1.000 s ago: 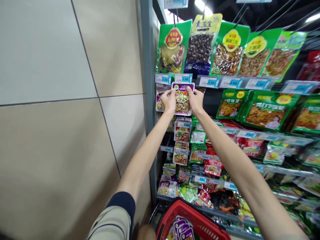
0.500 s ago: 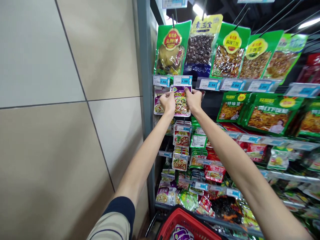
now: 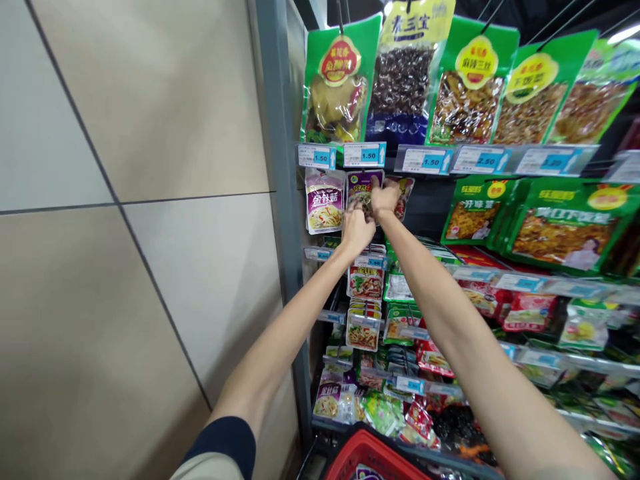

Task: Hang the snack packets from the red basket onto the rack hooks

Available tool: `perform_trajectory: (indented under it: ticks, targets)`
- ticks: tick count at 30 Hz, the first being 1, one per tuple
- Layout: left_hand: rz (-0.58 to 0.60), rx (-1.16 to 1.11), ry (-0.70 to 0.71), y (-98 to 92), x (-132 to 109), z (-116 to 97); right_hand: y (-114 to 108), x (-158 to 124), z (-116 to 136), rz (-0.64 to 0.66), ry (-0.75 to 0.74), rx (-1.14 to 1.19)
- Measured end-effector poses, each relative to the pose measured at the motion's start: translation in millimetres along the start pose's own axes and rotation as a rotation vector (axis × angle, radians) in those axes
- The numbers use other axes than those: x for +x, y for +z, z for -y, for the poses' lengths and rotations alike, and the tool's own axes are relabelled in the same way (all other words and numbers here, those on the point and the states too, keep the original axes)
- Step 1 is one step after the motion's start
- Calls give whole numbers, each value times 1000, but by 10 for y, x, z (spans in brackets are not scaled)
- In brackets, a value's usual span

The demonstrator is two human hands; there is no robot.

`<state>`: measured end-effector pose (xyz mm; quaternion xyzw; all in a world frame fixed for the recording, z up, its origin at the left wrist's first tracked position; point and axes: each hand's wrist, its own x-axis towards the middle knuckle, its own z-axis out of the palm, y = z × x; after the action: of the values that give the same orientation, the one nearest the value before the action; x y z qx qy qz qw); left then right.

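Note:
Both my arms reach up to a rack of hanging snack packets. A small purple packet hangs under the 1.50 price tag. My left hand is curled at the packet's lower edge, fingers closed on it. Higher up, my right hand pinches the packet's right side, one finger raised toward its top. A second purple packet hangs free just to the left.
Large green packets hang on the top row, with more to the right. Smaller packets fill lower pegs. A red basket sits at the bottom edge. A tiled wall and grey upright bound the left.
My hands have moved from the packet's two sides toward its middle and right, pushing it back among the hanging ones. The view has shifted left and closer; the left packet is now uncovered.

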<state>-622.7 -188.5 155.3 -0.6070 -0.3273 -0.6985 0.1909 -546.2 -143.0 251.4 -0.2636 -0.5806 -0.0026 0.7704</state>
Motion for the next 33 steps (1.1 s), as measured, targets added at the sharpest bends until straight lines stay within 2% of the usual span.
perform_trajectory:
  ticks: [3,6,11,15,18,22,26,30,33]
  targets:
    - [71,24,-54,39,42,62,47,0,-48,-12,-26,-34]
    - [104,25,-104,-29,60,57,40,14,-93,-2,-17,-47]
    - [28,-104,-189,-215,33,33,-215,-3,-166,4,-41,-4]
    - [-30,-346,-260,-349,49,20,-553,-323,-93,-51,-112,116]
    - [-80,-634,-302,-477,116,-98,-721,-680,71,76,-128,332]
    - [-109,-1024,-392,-669,240,-403,-736,-957,411,235,23,661]
    - [-172,-1250,-488,-745,316,-671,-674,-983,776,193,226,950]
    - [-245,-1290,-536,-694,320,-767,-653,-951,945,108,436,1160]
    - [-287,-1236,-546,-676,374,-799,-625,-888,968,78,468,1178]
